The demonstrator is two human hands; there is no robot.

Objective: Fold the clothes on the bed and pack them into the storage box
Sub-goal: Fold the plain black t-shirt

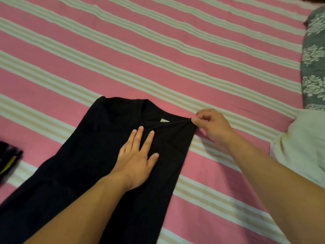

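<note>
Your right hand [210, 128] has its fingers [194, 120] curled, thumb and forefinger pinching the right shoulder corner of the black garment [98, 155] so that the cloth bunches into a small taut ridge running back toward the neckline. Your left hand [139, 159] lies flat on the garment just below the collar, its fingers straight and spread, pressing the fabric down and grasping nothing. A small pale label [164, 121] shows inside the neck opening, between your two hands.

The garment lies lengthwise on the bed [158, 50], collar end away from you, its body running down toward the lower left edge of the view under your left forearm. The bed carries a sheet of pink bands and pale stripes. At the far left edge sits a dark piece of cloth with a yellow streak [8, 161], apart from the black garment. On the right lies a pale, whitish cloth [302, 147], and beyond it a grey-green fabric with white flower print [314, 59] along the right edge. No storage box shows in this view.
</note>
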